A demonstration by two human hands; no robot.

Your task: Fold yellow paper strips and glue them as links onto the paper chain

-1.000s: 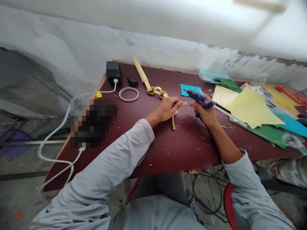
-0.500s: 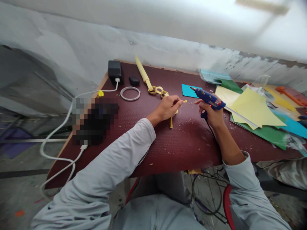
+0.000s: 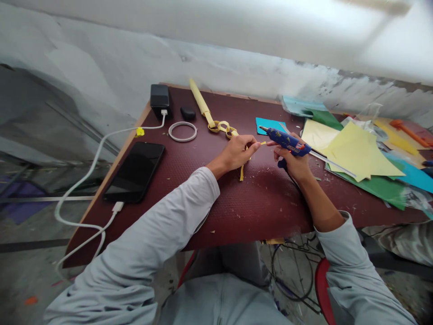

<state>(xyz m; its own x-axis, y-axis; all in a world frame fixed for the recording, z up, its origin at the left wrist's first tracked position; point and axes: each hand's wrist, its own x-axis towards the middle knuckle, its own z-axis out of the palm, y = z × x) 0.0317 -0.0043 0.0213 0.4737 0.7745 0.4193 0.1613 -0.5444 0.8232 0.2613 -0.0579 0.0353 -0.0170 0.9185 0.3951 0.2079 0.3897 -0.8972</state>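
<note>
Glue gun (image 3: 286, 141), blue plastic, gripped in R hand (image 3: 294, 160), is now nearer L hand (image 3: 238, 152), w/ R fingertip (image 3: 271, 143) by narrow yellow paper strip (image 3: 263, 143) L pinches over maroon tabletop (image 3: 250, 212), so both apparently work it.

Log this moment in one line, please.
left hand: pinching yellow paper strip | right hand: holding blue glue gun | table: black phone, yellow paper chain
</note>
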